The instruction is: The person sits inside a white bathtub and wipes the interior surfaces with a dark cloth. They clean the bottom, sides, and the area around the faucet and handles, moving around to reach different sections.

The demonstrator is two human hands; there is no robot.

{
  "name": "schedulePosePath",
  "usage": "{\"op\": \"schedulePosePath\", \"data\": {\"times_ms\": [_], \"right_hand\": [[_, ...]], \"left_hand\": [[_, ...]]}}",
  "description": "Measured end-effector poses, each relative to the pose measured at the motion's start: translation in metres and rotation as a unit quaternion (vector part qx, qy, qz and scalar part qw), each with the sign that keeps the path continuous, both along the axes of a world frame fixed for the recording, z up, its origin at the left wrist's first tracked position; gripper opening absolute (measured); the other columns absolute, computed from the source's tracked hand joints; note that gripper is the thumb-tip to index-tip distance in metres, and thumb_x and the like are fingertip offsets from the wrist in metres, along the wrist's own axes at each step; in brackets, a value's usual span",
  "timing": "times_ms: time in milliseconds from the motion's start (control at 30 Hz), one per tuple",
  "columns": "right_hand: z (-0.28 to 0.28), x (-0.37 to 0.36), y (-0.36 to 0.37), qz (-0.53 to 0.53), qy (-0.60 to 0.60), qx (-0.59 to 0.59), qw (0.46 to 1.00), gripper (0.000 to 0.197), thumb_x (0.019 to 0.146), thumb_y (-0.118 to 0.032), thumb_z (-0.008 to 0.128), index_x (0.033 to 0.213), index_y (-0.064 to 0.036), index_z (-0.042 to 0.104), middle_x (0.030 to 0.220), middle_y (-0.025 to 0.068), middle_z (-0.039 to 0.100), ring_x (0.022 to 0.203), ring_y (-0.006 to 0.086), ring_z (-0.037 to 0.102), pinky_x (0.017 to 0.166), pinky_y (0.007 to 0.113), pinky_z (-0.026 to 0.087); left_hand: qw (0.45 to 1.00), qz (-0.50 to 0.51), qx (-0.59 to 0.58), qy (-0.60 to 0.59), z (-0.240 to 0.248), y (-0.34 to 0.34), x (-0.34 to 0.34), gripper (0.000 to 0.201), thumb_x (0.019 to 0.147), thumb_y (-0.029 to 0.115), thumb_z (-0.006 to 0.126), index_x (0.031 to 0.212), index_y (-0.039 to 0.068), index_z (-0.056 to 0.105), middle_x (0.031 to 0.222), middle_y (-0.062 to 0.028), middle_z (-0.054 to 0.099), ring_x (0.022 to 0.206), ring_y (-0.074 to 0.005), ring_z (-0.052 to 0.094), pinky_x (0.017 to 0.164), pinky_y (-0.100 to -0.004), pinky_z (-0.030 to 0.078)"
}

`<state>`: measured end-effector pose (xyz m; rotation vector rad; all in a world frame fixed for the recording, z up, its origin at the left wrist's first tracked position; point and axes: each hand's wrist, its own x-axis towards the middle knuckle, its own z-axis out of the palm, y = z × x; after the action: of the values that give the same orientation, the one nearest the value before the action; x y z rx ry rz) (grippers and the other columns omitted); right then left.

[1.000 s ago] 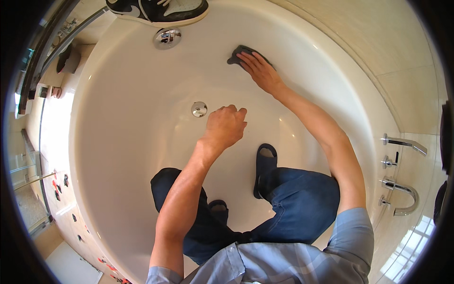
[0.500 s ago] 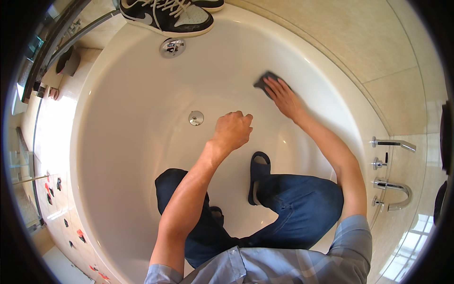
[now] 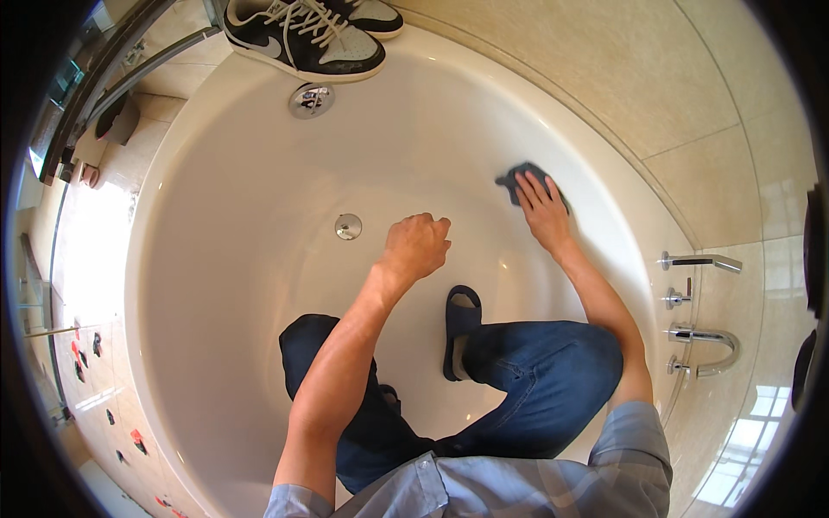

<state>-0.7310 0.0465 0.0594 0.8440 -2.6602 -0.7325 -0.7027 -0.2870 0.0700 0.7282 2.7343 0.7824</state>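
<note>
I sit inside a white bathtub (image 3: 216, 224). My right hand (image 3: 544, 207) presses a dark grey cloth (image 3: 523, 175) against the sloping inner wall on the right, its fingers laid over the cloth and part of the cloth poking out past them. Over the middle of the tub hovers my left hand (image 3: 416, 245), curled into a loose fist with its back upward. Nothing sticks out of that fist, though its palm side is hidden. The round chrome drain (image 3: 348, 227) lies just left of it in the tub floor.
Black and white sneakers (image 3: 319, 39) rest on the far rim, above a chrome overflow cover (image 3: 312, 101). Chrome taps (image 3: 708, 337) stand along the right rim. A dark slipper (image 3: 463, 319) is on my foot. Small red and black pieces (image 3: 138, 440) lie on the floor to the left.
My right hand has slid the cloth to the right and slightly nearer along the tub wall. My left hand stays in a fist in nearly the same place. The whole view has shifted a little.
</note>
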Motion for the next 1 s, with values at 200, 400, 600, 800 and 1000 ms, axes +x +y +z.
{"op": "schedulePosePath", "data": {"times_ms": [200, 400, 600, 800, 1000], "right_hand": [[-0.004, 0.000, -0.031, 0.007, -0.072, -0.148, 0.986, 0.035, 0.083, 0.002, 0.064, 0.118, -0.0024, 0.069, 0.128, 0.0121, 0.069, 0.134, 0.0298, 0.055, 0.115, 0.049, 0.038], [0.042, -0.019, -0.184, 0.018, -0.293, -0.540, 0.789, 0.040, 0.083, 0.011, 0.061, 0.119, -0.0039, 0.067, 0.113, 0.0174, 0.072, 0.104, 0.0378, 0.069, 0.082, 0.042, 0.058], [0.109, -0.066, -0.270, 0.196, -0.361, -0.410, 0.814, 0.024, 0.086, -0.019, 0.069, 0.105, -0.0052, 0.074, 0.098, 0.0170, 0.073, 0.089, 0.0344, 0.071, 0.077, 0.042, 0.057], [0.236, -0.206, -0.405, 0.279, 0.101, -0.466, 0.834, 0.017, 0.092, -0.020, 0.061, 0.093, -0.0089, 0.074, 0.098, 0.0137, 0.074, 0.105, 0.0337, 0.068, 0.083, 0.048, 0.054], [0.231, -0.261, -0.468, -0.047, -0.035, -0.246, 0.968, 0.036, 0.090, -0.034, 0.065, 0.117, -0.0126, 0.075, 0.123, 0.0154, 0.071, 0.121, 0.0341, 0.064, 0.101, 0.064, 0.043]], "left_hand": [[0.981, 0.123, 0.125, -0.086, -0.013, 0.009, -0.003, 0.036, 0.092, 0.037, 0.071, 0.110, 0.006, 0.068, 0.097, -0.0143, 0.069, 0.093, -0.0345, 0.070, 0.080, -0.0482, 0.057], [0.568, 0.317, 0.612, -0.451, 0.018, -0.022, -0.013, 0.054, 0.098, 0.052, 0.065, 0.125, 0.005, 0.059, 0.116, -0.0107, 0.060, 0.111, -0.0246, 0.059, 0.097, -0.0481, 0.050], [0.369, 0.449, 0.750, -0.315, 0.010, -0.076, -0.014, 0.030, 0.102, 0.018, 0.056, 0.127, 0.003, 0.055, 0.122, -0.0113, 0.063, 0.108, -0.0227, 0.063, 0.093, -0.0399, 0.054], [0.403, 0.451, 0.756, -0.251, 0.026, -0.124, -0.012, 0.027, 0.097, 0.012, 0.060, 0.122, 0.001, 0.058, 0.117, -0.0107, 0.064, 0.105, -0.0230, 0.065, 0.087, -0.0412, 0.056], [0.475, 0.428, 0.722, -0.266, 0.011, -0.128, 0.001, 0.024, 0.091, 0.012, 0.065, 0.112, 0.002, 0.063, 0.102, -0.0071, 0.067, 0.091, -0.0189, 0.067, 0.078, -0.0358, 0.057]]}}
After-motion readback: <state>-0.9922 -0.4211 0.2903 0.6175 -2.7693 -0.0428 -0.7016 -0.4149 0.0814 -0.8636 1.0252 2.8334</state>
